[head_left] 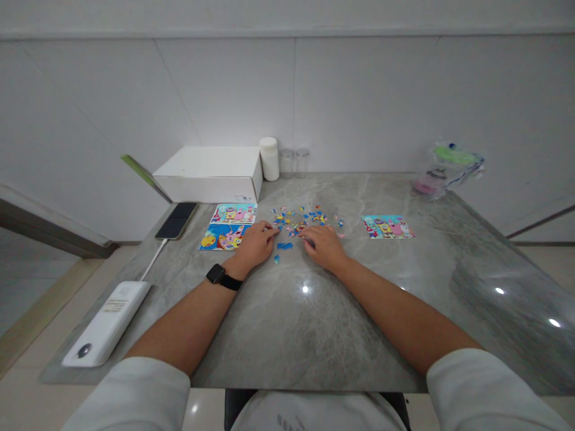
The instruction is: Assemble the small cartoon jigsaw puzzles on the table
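Several small loose puzzle pieces [305,218], mostly blue and yellow, lie scattered on the grey marble table [314,323]. My left hand [255,244], with a black watch on its wrist, rests palm down at the left edge of the pieces, index finger stretched toward them. My right hand [323,246] lies palm down at the near edge of the pile, fingers curled over some pieces; what is under them is hidden. Cartoon picture cards [229,226] lie left of the pieces. Another card [388,227] lies to the right.
A white box [211,173], a white jar [270,158] and two small clear jars [294,161] stand at the back. A phone [176,219] is cabled to a white power bank [108,323] at the left edge. A plastic bag [447,167] sits back right.
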The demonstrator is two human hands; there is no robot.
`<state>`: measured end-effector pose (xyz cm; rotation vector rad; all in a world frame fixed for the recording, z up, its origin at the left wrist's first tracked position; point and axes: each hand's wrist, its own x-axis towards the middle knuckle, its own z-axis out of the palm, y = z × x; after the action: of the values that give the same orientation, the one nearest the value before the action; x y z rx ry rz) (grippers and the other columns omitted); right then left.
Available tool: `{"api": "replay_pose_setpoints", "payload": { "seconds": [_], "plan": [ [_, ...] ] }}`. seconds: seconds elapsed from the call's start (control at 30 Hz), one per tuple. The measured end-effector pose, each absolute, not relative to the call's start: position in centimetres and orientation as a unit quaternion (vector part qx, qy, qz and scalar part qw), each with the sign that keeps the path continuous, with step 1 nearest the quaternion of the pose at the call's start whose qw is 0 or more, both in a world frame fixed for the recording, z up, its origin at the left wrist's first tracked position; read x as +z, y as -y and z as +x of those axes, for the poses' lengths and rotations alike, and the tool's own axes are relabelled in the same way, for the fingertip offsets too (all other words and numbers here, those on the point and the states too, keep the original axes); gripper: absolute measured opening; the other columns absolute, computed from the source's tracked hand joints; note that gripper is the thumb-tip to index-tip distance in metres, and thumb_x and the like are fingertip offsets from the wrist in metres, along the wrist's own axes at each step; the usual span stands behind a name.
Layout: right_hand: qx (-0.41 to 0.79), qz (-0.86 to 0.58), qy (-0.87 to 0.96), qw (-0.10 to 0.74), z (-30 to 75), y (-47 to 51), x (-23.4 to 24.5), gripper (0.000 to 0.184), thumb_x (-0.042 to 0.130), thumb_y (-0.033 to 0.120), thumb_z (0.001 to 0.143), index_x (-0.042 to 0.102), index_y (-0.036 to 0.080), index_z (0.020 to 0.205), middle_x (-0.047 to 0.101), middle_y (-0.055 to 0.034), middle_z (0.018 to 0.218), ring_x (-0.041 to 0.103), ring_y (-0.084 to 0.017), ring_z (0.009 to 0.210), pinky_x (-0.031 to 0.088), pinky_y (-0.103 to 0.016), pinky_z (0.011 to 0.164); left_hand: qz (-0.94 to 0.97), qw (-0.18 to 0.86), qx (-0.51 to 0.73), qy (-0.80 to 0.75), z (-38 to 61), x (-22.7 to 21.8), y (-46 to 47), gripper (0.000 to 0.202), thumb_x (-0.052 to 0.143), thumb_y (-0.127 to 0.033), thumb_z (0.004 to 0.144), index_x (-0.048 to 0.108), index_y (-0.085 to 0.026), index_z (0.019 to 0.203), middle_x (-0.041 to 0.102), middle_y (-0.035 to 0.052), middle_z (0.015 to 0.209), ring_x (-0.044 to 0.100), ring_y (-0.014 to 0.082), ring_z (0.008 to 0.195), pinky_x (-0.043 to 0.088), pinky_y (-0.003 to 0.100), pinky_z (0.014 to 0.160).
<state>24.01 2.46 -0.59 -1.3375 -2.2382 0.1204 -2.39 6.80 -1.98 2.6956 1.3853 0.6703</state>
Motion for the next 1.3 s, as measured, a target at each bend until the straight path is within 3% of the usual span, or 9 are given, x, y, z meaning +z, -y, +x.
{"api": "replay_pose_setpoints", "payload": {
  "seconds": [0.3,0.6,0.87,1.13,1.3],
  "plan": [
    [0.021,-0.59,0.766,0.255,26.2,-4.0,-0.2,0.031,0.055,0.023,0.1,0.077,0.025,0.121,0.076,-0.0086,0.131,0.065,-0.029,0.121,0.037,-0.051,0.116,0.878,0.02,0.194,-0.437,-2.3,-1.9,-6.8,0.047,0.049,-0.013,0.099,0.072,-0.027,0.138,0.067,0.0097,0.127,0.064,0.0259,0.113,0.053,0.044,0.102],
    [0.009,-0.549,0.817,0.179,24.2,-3.4,0.0,0.035,0.055,0.036,0.105,0.077,0.028,0.131,0.069,-0.0098,0.141,0.059,-0.031,0.129,0.038,-0.05,0.112,0.901,0.034,0.176,-0.395,-0.8,-0.2,-4.9,0.043,0.05,-0.048,0.108,0.069,-0.032,0.142,0.061,0.0099,0.14,0.058,0.0293,0.12,0.047,0.05,0.108],
    [0.001,-0.608,0.779,0.153,25.6,-3.4,0.0,0.029,0.055,0.031,0.104,0.08,0.024,0.118,0.073,-0.0099,0.134,0.061,-0.03,0.125,0.037,-0.05,0.111,0.885,0.041,0.194,-0.422,-0.9,-0.3,-5.2,0.038,0.05,-0.046,0.108,0.078,-0.028,0.126,0.067,0.009,0.13,0.06,0.0283,0.117,0.047,0.049,0.105],
    [-0.017,-0.539,0.828,0.15,24.2,-3.2,0.1,0.041,0.057,0.042,0.105,0.07,0.03,0.142,0.062,-0.0105,0.152,0.052,-0.033,0.139,0.031,-0.054,0.12,0.869,0.042,0.219,-0.442,-1.0,-0.6,-5.5,0.032,0.053,-0.04,0.107,0.076,-0.022,0.12,0.068,0.0107,0.127,0.061,0.0276,0.116,0.048,0.048,0.105],
    [-0.005,-0.502,0.853,0.142,23.9,-3.2,0.0,0.04,0.059,0.047,0.105,0.072,0.035,0.14,0.056,-0.0088,0.158,0.048,-0.033,0.144,0.028,-0.056,0.124,0.878,0.045,0.215,-0.426,-0.9,-0.4,-5.2,0.034,0.057,-0.042,0.105,0.072,-0.025,0.13,0.065,0.0115,0.132,0.059,0.0299,0.12,0.048,0.05,0.106]
  ]
}}
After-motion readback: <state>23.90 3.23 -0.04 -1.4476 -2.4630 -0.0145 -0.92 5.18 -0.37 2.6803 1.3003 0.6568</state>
